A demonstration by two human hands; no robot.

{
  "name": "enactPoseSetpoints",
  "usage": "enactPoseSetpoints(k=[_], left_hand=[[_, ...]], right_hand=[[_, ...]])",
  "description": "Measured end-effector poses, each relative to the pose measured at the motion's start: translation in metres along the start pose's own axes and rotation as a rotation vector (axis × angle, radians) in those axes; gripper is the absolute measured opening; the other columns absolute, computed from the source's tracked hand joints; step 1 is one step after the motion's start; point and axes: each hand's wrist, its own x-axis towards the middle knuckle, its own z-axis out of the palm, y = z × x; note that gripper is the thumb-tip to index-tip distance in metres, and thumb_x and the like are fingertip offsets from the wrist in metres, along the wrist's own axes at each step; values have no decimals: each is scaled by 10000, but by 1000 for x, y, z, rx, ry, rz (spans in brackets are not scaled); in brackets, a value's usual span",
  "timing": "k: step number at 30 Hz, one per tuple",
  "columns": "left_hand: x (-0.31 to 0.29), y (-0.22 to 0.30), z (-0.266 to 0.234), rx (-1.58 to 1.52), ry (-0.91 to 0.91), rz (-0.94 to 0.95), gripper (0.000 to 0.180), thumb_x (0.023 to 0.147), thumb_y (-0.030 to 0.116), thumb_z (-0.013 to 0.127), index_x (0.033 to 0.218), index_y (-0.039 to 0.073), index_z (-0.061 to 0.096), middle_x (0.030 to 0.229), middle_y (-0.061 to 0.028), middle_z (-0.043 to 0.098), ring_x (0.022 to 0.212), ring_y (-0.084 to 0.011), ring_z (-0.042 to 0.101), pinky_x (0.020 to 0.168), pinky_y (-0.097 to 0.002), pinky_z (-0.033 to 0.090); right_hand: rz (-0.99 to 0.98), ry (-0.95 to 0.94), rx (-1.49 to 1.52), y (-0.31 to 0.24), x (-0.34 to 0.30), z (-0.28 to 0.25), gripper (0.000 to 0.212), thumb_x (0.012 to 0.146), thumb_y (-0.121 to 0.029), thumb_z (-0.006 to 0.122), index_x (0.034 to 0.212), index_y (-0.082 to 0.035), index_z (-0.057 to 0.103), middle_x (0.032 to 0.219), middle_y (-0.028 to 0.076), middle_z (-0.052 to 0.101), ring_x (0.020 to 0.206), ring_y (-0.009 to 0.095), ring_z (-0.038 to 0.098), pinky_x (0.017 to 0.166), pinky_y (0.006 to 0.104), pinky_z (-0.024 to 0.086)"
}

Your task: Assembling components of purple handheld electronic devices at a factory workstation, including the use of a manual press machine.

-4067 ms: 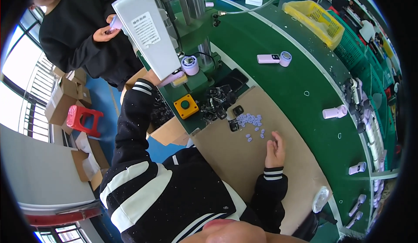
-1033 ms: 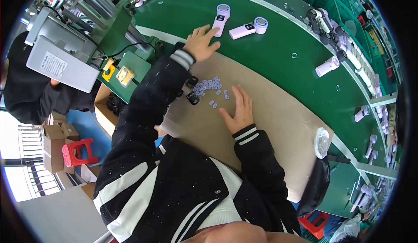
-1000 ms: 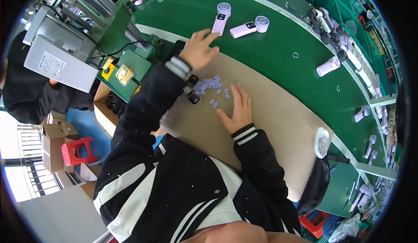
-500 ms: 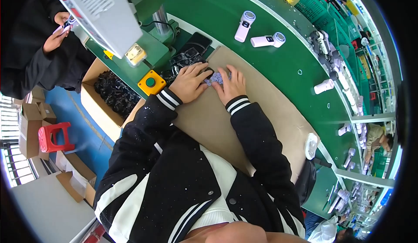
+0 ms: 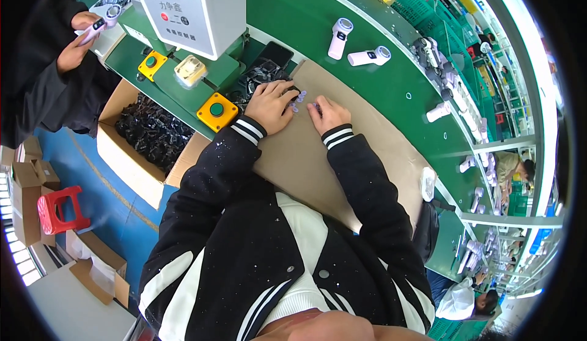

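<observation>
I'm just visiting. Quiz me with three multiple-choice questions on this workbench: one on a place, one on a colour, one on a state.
1. Where do the small lilac pieces lie?
A on the floor
B on the brown mat
C in the cardboard box

2. What colour is the stool?
A red
B green
C white

3. How are the left hand and right hand?
A raised in the air
B behind the back
C resting on the mat

Answers: B, they lie between both hands on the brown mat; A, plainly red; C, both palms lie down.
</observation>
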Motion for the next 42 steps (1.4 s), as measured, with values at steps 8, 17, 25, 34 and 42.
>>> enactPoseSetpoints(k=[8, 17, 25, 34, 42], left_hand=[[1, 16, -8, -92, 84, -31, 469, 898, 333, 583, 1304, 99, 564, 1380, -113, 522, 1295, -293, 456, 1097, -445, 293], [14, 55, 6, 247, -159, 7, 531, 914, 362, 567, 1361, 80, 512, 1401, -159, 489, 1327, -316, 427, 1132, -497, 260], [12, 104, 28, 216, -141, 33, 552, 929, 364, 546, 1381, 54, 488, 1424, -166, 479, 1373, -320, 394, 1139, -500, 279], [14, 57, 19, 169, -184, 27, 506, 953, 329, 528, 1379, 58, 495, 1452, -165, 469, 1380, -292, 405, 1140, -468, 306], [19, 37, 9, 159, -48, 38, 529, 921, 333, 584, 1363, 53, 505, 1395, -184, 495, 1323, -349, 444, 1078, -468, 380]], right_hand=[[238, -14, 288, 21, -14, -13, 87, 853, -151, 599, 796, -93, 568, 637, 13, 595, 528, 216, 554, 503, 317, 432], [864, 298, 1661, 84, -39, -22, 102, 895, -154, 534, 839, -84, 582, 606, 17, 528, 477, 140, 465, 415, 269, 338], [1185, 483, 2258, 91, -51, -44, 213, 964, -237, 456, 893, -76, 577, 588, 6, 475, 447, 118, 398, 366, 249, 273], [1177, 399, 2016, 90, -57, -36, 276, 1013, -269, 410, 878, -103, 585, 620, 17, 507, 449, 112, 401, 375, 247, 253], [843, 258, 957, 81, -60, -14, 262, 1000, -312, 435, 887, -111, 560, 640, 95, 612, 479, 248, 536, 395, 347, 360]])
